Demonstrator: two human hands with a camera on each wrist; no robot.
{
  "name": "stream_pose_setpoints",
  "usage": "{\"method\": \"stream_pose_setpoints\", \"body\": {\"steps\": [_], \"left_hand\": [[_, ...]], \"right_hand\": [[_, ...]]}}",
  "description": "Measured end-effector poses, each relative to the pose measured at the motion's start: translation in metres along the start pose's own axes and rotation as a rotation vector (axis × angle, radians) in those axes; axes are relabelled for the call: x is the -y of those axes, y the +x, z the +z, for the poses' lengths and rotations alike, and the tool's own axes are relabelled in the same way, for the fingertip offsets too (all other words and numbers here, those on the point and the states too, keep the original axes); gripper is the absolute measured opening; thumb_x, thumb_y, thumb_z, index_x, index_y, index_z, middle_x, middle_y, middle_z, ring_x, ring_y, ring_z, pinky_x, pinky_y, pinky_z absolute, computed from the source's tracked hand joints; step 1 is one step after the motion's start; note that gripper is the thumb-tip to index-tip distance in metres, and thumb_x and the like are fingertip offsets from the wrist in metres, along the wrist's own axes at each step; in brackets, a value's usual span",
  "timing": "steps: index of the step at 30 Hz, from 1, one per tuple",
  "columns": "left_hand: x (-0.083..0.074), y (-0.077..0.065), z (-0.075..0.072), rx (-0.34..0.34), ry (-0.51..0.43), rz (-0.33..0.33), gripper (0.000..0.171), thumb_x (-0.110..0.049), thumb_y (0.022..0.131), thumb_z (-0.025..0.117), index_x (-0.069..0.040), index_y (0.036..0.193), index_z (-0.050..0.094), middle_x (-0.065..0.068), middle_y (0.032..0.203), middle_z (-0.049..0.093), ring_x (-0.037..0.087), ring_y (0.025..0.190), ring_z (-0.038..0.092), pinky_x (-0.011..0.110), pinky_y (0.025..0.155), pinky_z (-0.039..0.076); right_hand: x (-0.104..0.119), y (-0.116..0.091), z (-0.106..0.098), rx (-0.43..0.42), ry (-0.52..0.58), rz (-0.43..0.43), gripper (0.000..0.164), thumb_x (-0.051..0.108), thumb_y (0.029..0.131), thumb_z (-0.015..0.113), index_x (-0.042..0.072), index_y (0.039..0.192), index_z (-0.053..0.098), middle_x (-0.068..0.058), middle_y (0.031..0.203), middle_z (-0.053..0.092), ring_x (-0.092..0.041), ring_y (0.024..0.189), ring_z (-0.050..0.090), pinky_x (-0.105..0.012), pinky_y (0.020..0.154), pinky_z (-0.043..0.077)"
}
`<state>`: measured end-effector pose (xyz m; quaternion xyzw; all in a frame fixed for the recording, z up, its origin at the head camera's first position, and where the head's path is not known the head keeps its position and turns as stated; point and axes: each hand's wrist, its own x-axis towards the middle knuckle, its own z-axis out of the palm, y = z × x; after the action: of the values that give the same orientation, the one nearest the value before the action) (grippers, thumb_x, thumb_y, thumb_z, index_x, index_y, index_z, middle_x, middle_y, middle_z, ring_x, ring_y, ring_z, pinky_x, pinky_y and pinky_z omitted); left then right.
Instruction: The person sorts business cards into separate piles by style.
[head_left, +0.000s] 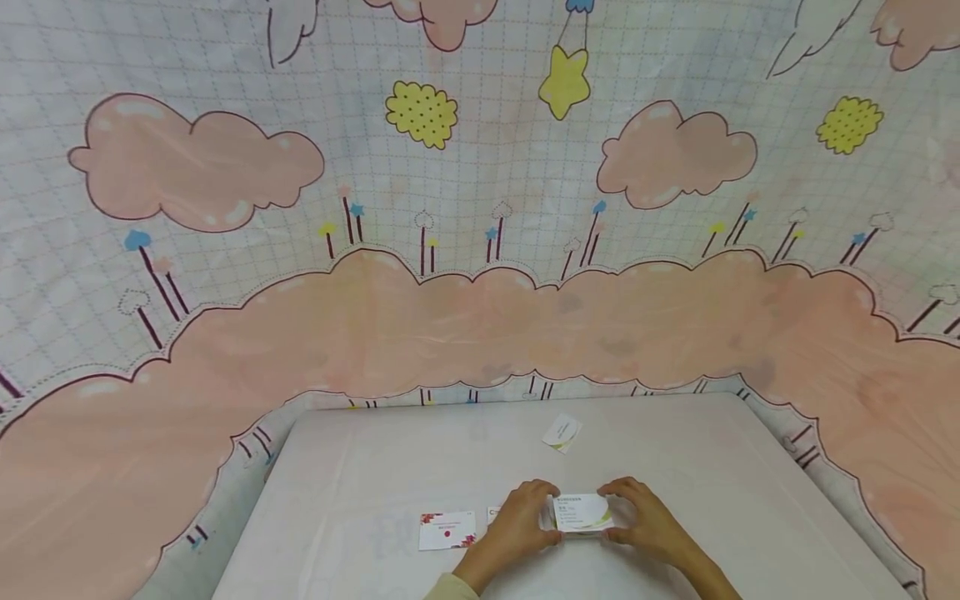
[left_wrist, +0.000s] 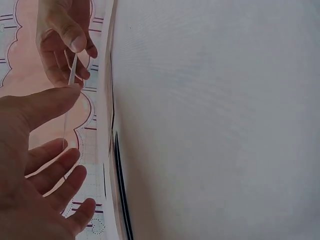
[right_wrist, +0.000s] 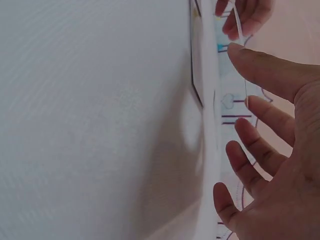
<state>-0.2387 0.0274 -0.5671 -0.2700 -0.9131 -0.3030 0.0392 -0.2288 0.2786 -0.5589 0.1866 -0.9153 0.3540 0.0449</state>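
Between both hands, a white business card (head_left: 581, 512) with dark print and a green curve is held up above the table, facing the head camera. My left hand (head_left: 517, 527) pinches its left side, thumb at the lower edge and fingers at the upper corner. At the opposite side my right hand (head_left: 648, 527) pinches it the same way. Both wrist views show the card edge-on as a thin sliver; whether more cards lie behind it I cannot tell. Beside the left hand lies a white card with red flowers (head_left: 447, 531), and another card (head_left: 492, 514) is mostly hidden behind that hand.
Farther back on the white table (head_left: 360, 467) lies a single white and green card (head_left: 562, 432), turned at an angle. A patterned cloth (head_left: 480, 325) with clouds and stars hangs behind the table and along its sides.
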Motion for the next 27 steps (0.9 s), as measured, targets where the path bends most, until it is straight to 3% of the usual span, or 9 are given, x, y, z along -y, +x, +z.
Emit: {"method": "stream_pose_setpoints", "body": {"steps": [8, 16, 22, 27], "left_hand": [[-0.002, -0.001, 0.002, 0.014, 0.050, 0.007, 0.054, -0.031, 0.071, 0.086, -0.014, 0.116, 0.063, 0.000, 0.125, 0.063, 0.021, 0.122, 0.056, 0.039, 0.108, 0.042], [-0.004, -0.001, 0.004, 0.032, 0.070, -0.023, 0.053, -0.032, 0.070, 0.086, -0.015, 0.115, 0.065, 0.000, 0.124, 0.063, 0.023, 0.125, 0.054, 0.041, 0.110, 0.039], [-0.004, -0.002, 0.007, 0.029, 0.104, -0.031, 0.052, -0.032, 0.070, 0.087, -0.015, 0.114, 0.066, -0.001, 0.121, 0.063, 0.022, 0.122, 0.054, 0.046, 0.111, 0.036], [-0.003, -0.003, 0.009, 0.037, 0.118, -0.041, 0.052, -0.033, 0.071, 0.086, -0.013, 0.115, 0.067, 0.000, 0.121, 0.062, 0.022, 0.123, 0.052, 0.051, 0.112, 0.033]], "right_hand": [[-0.012, -0.001, 0.005, 0.052, -0.015, -0.006, 0.055, 0.030, 0.068, 0.087, 0.016, 0.116, 0.064, -0.006, 0.122, 0.059, -0.040, 0.116, 0.054, -0.064, 0.097, 0.044], [-0.011, -0.002, 0.007, 0.056, -0.072, 0.072, 0.053, 0.032, 0.066, 0.088, 0.020, 0.113, 0.066, -0.003, 0.122, 0.060, -0.037, 0.118, 0.053, -0.068, 0.091, 0.039], [-0.011, -0.003, 0.011, 0.046, -0.114, 0.071, 0.052, 0.031, 0.065, 0.088, 0.019, 0.111, 0.067, -0.005, 0.120, 0.061, -0.037, 0.116, 0.053, -0.063, 0.088, 0.042], [-0.008, -0.004, 0.014, 0.036, -0.136, 0.096, 0.050, 0.030, 0.064, 0.089, 0.020, 0.110, 0.068, -0.004, 0.119, 0.061, -0.031, 0.113, 0.052, -0.052, 0.087, 0.041]]}}
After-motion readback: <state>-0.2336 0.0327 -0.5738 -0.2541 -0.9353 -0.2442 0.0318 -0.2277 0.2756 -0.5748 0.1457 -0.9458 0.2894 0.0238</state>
